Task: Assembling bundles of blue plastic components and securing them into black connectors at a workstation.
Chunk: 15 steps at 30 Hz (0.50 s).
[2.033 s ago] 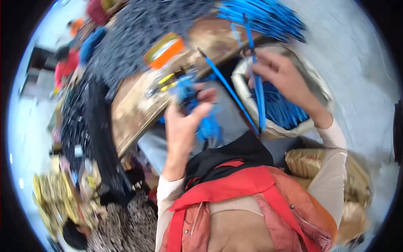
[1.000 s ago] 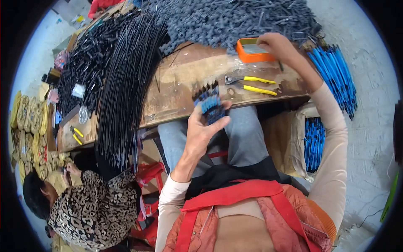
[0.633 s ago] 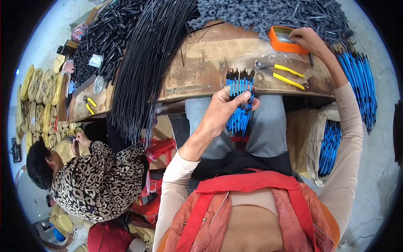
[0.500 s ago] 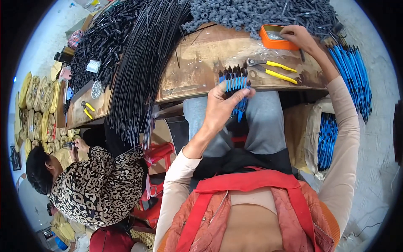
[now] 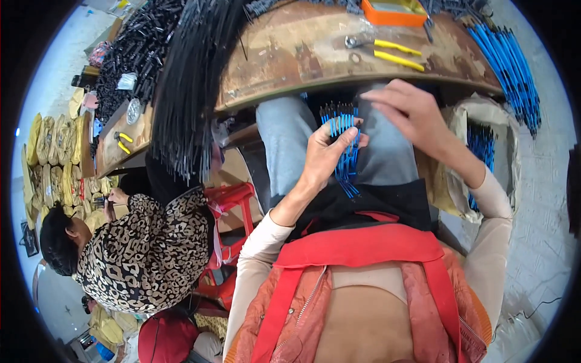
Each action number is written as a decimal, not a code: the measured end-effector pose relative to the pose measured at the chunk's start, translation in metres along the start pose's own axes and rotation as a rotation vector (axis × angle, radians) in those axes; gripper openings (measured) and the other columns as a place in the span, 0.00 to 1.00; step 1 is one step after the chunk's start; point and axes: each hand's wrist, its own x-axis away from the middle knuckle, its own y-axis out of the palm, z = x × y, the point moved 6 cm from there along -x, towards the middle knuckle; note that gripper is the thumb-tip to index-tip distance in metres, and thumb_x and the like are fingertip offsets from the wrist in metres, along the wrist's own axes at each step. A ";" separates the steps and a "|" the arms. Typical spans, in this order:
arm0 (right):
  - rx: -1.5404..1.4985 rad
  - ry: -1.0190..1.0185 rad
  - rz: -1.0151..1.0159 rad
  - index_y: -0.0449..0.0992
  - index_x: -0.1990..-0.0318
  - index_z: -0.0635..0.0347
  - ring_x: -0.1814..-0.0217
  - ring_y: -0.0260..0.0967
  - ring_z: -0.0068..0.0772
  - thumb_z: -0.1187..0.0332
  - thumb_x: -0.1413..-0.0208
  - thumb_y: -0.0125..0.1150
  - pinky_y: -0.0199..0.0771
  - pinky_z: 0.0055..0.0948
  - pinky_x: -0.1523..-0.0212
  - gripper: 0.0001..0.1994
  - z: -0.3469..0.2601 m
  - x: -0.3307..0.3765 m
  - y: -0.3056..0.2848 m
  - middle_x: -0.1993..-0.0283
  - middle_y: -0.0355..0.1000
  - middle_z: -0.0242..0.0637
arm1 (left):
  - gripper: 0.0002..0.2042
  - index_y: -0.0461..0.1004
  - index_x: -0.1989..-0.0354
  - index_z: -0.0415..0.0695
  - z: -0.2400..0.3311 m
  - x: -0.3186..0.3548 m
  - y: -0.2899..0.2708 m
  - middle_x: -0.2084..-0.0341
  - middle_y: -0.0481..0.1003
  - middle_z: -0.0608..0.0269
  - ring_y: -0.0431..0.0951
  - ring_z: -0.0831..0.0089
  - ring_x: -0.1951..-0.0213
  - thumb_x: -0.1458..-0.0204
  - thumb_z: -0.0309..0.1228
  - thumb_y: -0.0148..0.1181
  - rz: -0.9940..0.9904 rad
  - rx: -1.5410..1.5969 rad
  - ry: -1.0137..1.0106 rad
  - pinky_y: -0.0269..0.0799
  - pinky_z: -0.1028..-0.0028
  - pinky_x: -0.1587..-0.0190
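Above my lap, my left hand is wrapped round a bundle of thin blue rods with black tips. The tips point toward the table, and the lower ends hang below my fingers. To the right of the bundle and apart from it is my right hand, its thumb and fingers drawn together toward the rods. Motion blurs those fingertips, and anything pinched in them is too small to make out. Cutting pliers with yellow handles lie on the wooden table, beyond both hands.
An orange box stands at the table's far side. Long black rods overhang the left edge, beside piled black parts. More blue rods lie at right, above an open sack. A co-worker in a patterned top sits at left.
My right hand has left the orange box and come back toward the bundle. My left hand still grips the blue rods. The view has tilted down, so the table sits higher.
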 end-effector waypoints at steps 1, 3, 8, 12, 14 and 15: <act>0.007 0.061 -0.003 0.79 0.48 0.59 0.65 0.70 0.42 0.76 0.42 0.61 0.71 0.35 0.63 0.14 -0.004 0.009 0.009 0.66 0.70 0.40 | 0.12 0.76 0.48 0.39 -0.008 0.006 -0.001 0.64 0.83 0.58 0.83 0.72 0.60 0.38 0.29 0.61 -0.002 0.003 -0.016 0.79 0.73 0.55; -0.015 0.124 0.003 0.77 0.44 0.57 0.67 0.67 0.42 0.77 0.41 0.58 0.68 0.36 0.64 0.17 -0.005 0.015 0.019 0.68 0.66 0.41 | 0.12 0.77 0.49 0.39 -0.019 0.014 -0.005 0.64 0.83 0.58 0.83 0.72 0.59 0.39 0.29 0.61 0.010 0.007 -0.052 0.79 0.73 0.55; -0.162 0.228 -0.124 0.77 0.46 0.61 0.65 0.69 0.41 0.73 0.38 0.56 0.68 0.35 0.62 0.14 0.001 0.011 0.027 0.66 0.69 0.42 | 0.11 0.78 0.50 0.39 -0.010 0.017 -0.003 0.63 0.83 0.58 0.83 0.73 0.60 0.39 0.28 0.61 -0.011 -0.023 -0.017 0.78 0.74 0.55; -0.212 0.222 -0.122 0.77 0.46 0.60 0.63 0.69 0.42 0.74 0.39 0.57 0.69 0.34 0.61 0.14 -0.007 0.018 0.028 0.64 0.70 0.43 | 0.10 0.79 0.51 0.38 -0.005 0.020 0.001 0.64 0.83 0.58 0.83 0.73 0.60 0.38 0.28 0.61 -0.009 -0.006 -0.030 0.78 0.74 0.55; -0.167 0.196 -0.074 0.77 0.46 0.59 0.64 0.69 0.43 0.75 0.39 0.57 0.69 0.34 0.61 0.14 -0.009 0.022 0.022 0.64 0.70 0.43 | 0.10 0.79 0.51 0.39 -0.007 0.023 0.004 0.65 0.82 0.59 0.83 0.73 0.61 0.38 0.28 0.61 -0.007 0.008 -0.043 0.79 0.74 0.55; -0.115 0.211 -0.022 0.78 0.45 0.57 0.65 0.69 0.41 0.75 0.39 0.57 0.68 0.33 0.62 0.16 -0.008 0.024 0.018 0.66 0.68 0.42 | 0.10 0.79 0.51 0.39 -0.008 0.023 0.005 0.65 0.82 0.59 0.83 0.73 0.61 0.38 0.28 0.61 -0.005 0.005 -0.043 0.79 0.74 0.55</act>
